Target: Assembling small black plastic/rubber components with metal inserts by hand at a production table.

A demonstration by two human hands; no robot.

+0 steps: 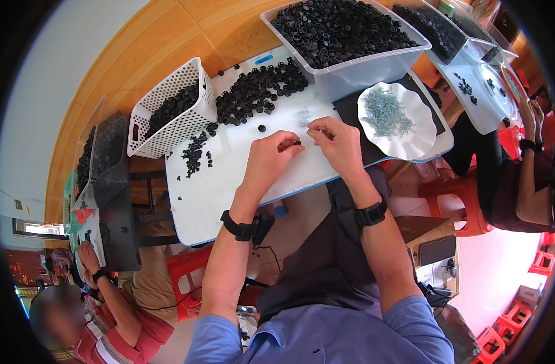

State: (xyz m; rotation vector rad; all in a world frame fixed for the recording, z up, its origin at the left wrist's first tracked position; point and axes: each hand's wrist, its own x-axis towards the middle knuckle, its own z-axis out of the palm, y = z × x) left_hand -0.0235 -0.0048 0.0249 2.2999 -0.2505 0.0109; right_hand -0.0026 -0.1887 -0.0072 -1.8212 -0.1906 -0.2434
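My left hand (270, 159) is closed over the middle of the white table (238, 182), with a small black plastic part (297, 142) between thumb and fingertips. Close beside it, my right hand (339, 144) makes a pinch; whatever its fingertips hold is too small to make out. One black cap (261, 128) lies alone just beyond my left hand. A few thin clear pins (303, 115) are scattered past the right fingertips. Farther off spreads a pile of black ring-like caps (259, 91), and smaller black pieces (193, 153) lie to the left.
A white perforated basket (171, 130) of black parts stands at the table's left edge. At the far side is a clear bin (350, 82) heaped with black caps. A scalloped white plate (424, 130) of pins sits right, on a black sheet (348, 112). Other people work on both sides.
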